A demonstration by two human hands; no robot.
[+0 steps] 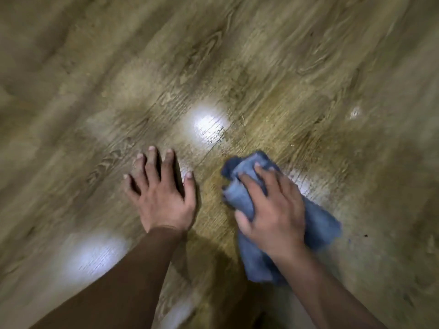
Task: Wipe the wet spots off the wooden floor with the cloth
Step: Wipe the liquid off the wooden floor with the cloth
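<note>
cloth [318,224]: blue, bunched, on the floor under the right hand, lower right of centre; ends stick out ahead of the fingers and back beside the wrist
right hand [273,210]: palm down, fingers curled and clamped on cloth, pressing it to the floor
left hand [161,195]: flat on the floor, fingers spread apart, holds nothing; just left of cloth, not touching it
floor [237,55]: wood-grain planks running diagonally, edges of view blurred
wet spots [221,136]: glossy patch with small flecks just ahead of the hands, beside a bright glare; darker damp-looking area between the hands
glare [92,255]: second white reflection left of the left forearm
</note>
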